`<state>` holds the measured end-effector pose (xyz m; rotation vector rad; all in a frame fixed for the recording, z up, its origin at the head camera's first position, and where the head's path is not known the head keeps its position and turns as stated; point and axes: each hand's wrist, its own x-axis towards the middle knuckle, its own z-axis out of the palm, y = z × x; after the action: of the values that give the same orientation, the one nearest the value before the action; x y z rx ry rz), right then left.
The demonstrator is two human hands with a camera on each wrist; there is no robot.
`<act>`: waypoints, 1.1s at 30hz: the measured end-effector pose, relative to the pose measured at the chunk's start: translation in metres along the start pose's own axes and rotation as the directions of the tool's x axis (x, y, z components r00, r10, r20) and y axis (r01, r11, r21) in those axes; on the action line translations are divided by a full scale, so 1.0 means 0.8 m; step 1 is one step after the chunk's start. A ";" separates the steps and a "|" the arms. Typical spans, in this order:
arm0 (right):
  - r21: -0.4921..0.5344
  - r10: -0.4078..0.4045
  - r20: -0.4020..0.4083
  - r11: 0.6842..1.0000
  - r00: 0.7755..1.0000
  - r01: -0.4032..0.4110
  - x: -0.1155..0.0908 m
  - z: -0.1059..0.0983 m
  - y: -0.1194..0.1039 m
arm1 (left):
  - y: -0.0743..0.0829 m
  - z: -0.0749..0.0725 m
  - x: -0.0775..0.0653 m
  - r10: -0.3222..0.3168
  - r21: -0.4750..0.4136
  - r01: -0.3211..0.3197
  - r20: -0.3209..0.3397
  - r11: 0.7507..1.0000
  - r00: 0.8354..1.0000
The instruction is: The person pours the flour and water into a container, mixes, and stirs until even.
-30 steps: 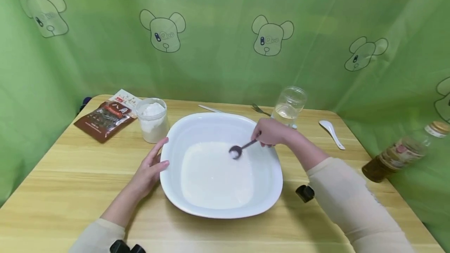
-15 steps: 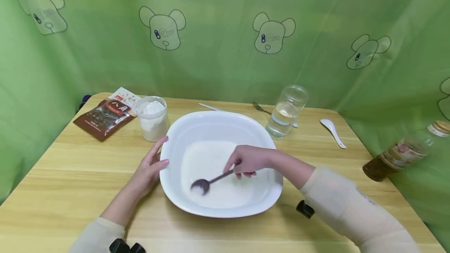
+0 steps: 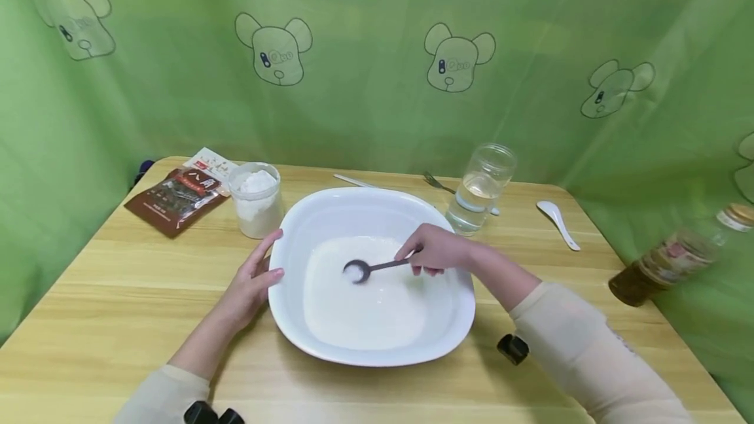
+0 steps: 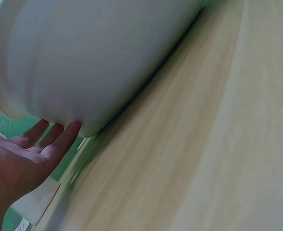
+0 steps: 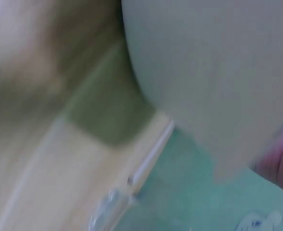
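Note:
A large white basin (image 3: 294,326) stands on the table with a shallow layer of milky white liquid (image 3: 359,319) in it. My right hand (image 3: 438,248) reaches over the basin's right side and pinches the handle of a dark spoon (image 3: 383,265). The spoon's bowl is low over the liquid, with some white in it; whether it dips in, I cannot tell. My left hand (image 3: 250,286) rests against the basin's left side, fingers spread. In the left wrist view its fingertips (image 4: 73,126) touch the outer wall. The right wrist view shows only part of the right hand (image 5: 280,161).
A jar of white powder (image 3: 258,208) and a brown packet (image 3: 177,201) stand left of the basin. Behind right are a glass jar of clear liquid (image 3: 478,192), a fork (image 3: 436,182) and a white spoon (image 3: 557,222). A bottle of brown liquid (image 3: 665,260) stands far right.
The spoon swept from the basin's back right to its front left, then back toward the middle, the right hand moving with it. My left hand keeps its place on the basin.

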<state>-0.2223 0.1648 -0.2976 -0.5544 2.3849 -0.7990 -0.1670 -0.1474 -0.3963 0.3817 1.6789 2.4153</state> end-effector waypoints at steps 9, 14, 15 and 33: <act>-0.121 0.041 0.019 0.992 0.999 -0.039 -0.028 -0.010 -0.003 | 0.005 0.000 0.001 0.016 0.021 -0.016 0.004 1.000 1.000; -0.110 0.068 -0.123 0.991 0.990 -0.082 -0.017 -0.017 0.006 | 0.003 -0.001 0.000 0.006 0.009 -0.006 0.000 1.000 1.000; -0.102 0.065 -0.128 0.992 0.990 -0.078 -0.013 -0.013 0.005 | 0.002 -0.001 0.000 0.003 0.006 -0.003 0.000 1.000 1.000; -0.302 0.092 -0.168 0.943 0.981 -0.141 -0.020 -0.026 -0.004 | 0.000 0.001 0.000 0.001 0.009 -0.001 0.002 1.000 1.000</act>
<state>-0.2226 0.1797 -0.2754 -0.4829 2.6794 -0.4245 -0.1665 -0.1468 -0.3961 0.3856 1.6894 2.4086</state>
